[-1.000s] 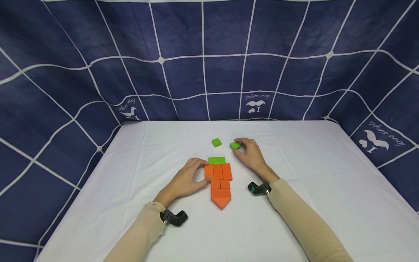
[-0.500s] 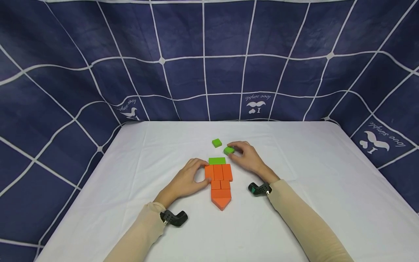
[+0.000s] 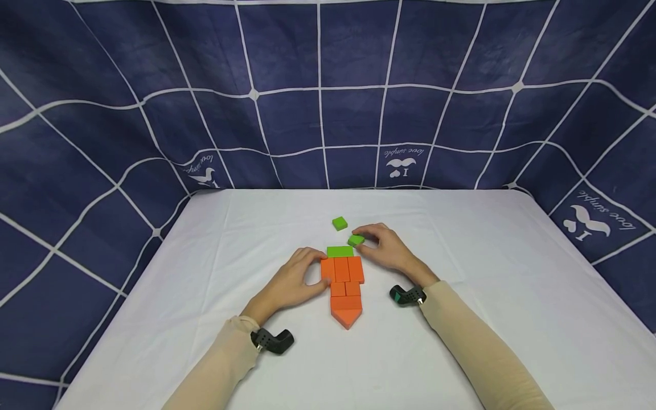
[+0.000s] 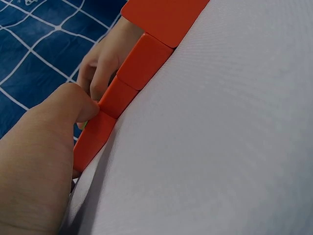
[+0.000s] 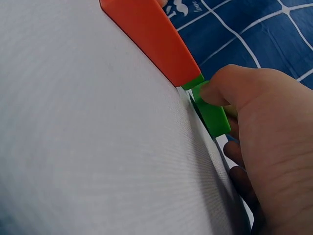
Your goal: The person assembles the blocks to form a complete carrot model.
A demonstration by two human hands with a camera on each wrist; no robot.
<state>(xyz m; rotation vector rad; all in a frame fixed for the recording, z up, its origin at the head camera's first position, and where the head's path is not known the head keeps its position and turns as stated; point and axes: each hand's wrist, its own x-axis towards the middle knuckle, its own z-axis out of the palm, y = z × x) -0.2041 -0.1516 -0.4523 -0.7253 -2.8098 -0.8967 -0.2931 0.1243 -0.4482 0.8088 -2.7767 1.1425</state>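
Orange blocks lie joined flat on the table in the head view: a row of three upright ones, two small ones below, then a wide bar and a pointed block (image 3: 347, 318). A green rectangular block (image 3: 340, 251) lies along the row's far edge. My left hand (image 3: 289, 280) holds the leftmost orange block (image 3: 327, 269), index finger at its far end and thumb at its near end. My right hand (image 3: 385, 248) pinches a small green block (image 3: 356, 240) between thumb and fingers, just beyond the green rectangle's right end. That block (image 5: 213, 113) stands slightly tilted in the right wrist view.
Another small green block (image 3: 339, 223) lies farther back on the white tablecloth (image 3: 461, 341). A dark blue curtain (image 3: 287, 119) with white grid lines stands behind the table and along both sides. Each wrist bears a small black camera (image 3: 407, 294).
My right hand has drawn the small green block left and nearer, from the far right to the corner of the green rectangle. My left hand and the orange blocks have stayed put.
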